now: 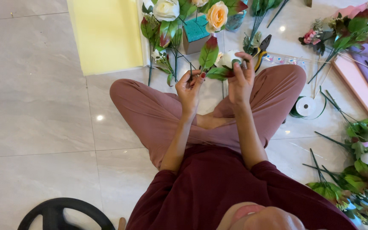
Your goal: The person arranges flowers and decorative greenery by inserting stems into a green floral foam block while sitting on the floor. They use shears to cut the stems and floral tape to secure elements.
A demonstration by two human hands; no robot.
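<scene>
tiled floor [35,106] | left hand [189,87] pinches stem [191,70] | right hand [241,79] clamps white rose [228,58]

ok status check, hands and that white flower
Left hand pinching the thin stem. Right hand gripping the white rose head, leaves attached. Nothing between the hands; pliers and ribbon spool lie off to the side.

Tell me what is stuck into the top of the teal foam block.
Flower stems rise from the teal foam block, carrying a white rose and a peach rose. Leaves hide where the stems enter.
</scene>
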